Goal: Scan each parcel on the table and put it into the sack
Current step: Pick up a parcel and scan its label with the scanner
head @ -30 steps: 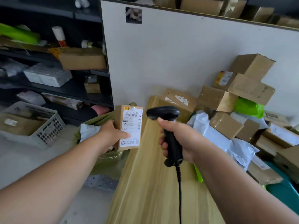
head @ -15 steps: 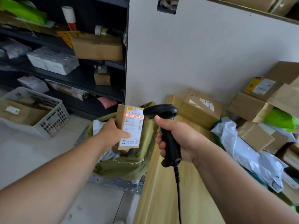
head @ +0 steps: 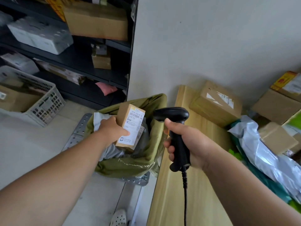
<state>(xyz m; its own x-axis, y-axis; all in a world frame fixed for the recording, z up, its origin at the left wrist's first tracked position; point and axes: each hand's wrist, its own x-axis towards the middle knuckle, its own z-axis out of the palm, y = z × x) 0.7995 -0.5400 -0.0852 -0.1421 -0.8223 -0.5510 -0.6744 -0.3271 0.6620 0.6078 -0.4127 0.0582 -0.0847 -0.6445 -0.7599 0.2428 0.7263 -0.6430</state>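
A: Wooden counter, dark shelving behind. Left hand?
B: Left hand gripped the labelled parcel, thumb on the label. Open green sack sat right under those fingers.
A: Right hand?
B: Right hand had fingers clenched round the black scanner, just right of the parcel. Boxes lay on the counter beyond them.

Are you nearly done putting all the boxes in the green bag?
Not yet. Done: a few soft mailers lie inside the green sack. In hand: the left hand holds a small labelled box at the sack's mouth, and the right hand grips the scanner. Left: cardboard boxes and a silver mailer wait on the table.
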